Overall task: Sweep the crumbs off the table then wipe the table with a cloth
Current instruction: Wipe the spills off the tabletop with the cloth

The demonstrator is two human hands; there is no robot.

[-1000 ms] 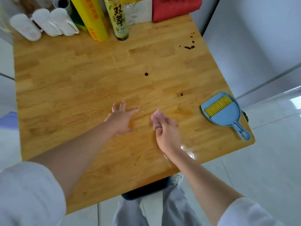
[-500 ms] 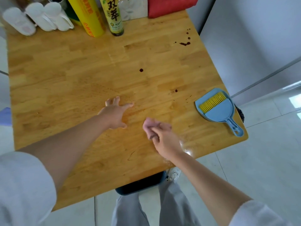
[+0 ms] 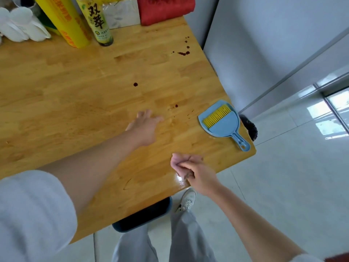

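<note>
Since the earlier frames, the right hand (image 3: pixel 196 172) has pulled back from the middle of the table (image 3: pixel 75 87) to its near edge, and it grips a small pinkish cloth (image 3: pixel 176 164) bunched between curled fingers and thumb, with the cloth on the wood beside a wet, shiny patch. The left hand (image 3: pixel 145 127) has stayed flat on the table surface, fingers spread and straight, holding nothing, a little farther from the near edge than the right hand. Near the right edge, toward the near right corner, lies a blue dustpan (image 3: pixel 224 123) with a yellow brush (image 3: pixel 217 115) resting inside it; its handle points toward the near right corner. Dark red spots (image 3: pixel 184 52) remain near the far right corner, one more dark drop (image 3: pixel 135 84) sits toward the middle, and a few small marks lie between the left hand and the dustpan. Along the far edge stand a yellow roll (image 3: pixel 64 19), a bottle (image 3: pixel 98 21) with a green label, some white cups (image 3: pixel 20 25) lying on their sides and a red folded cloth (image 3: pixel 166 8). Under the near edge a dark bin (image 3: pixel 143 216) is partly visible.
</note>
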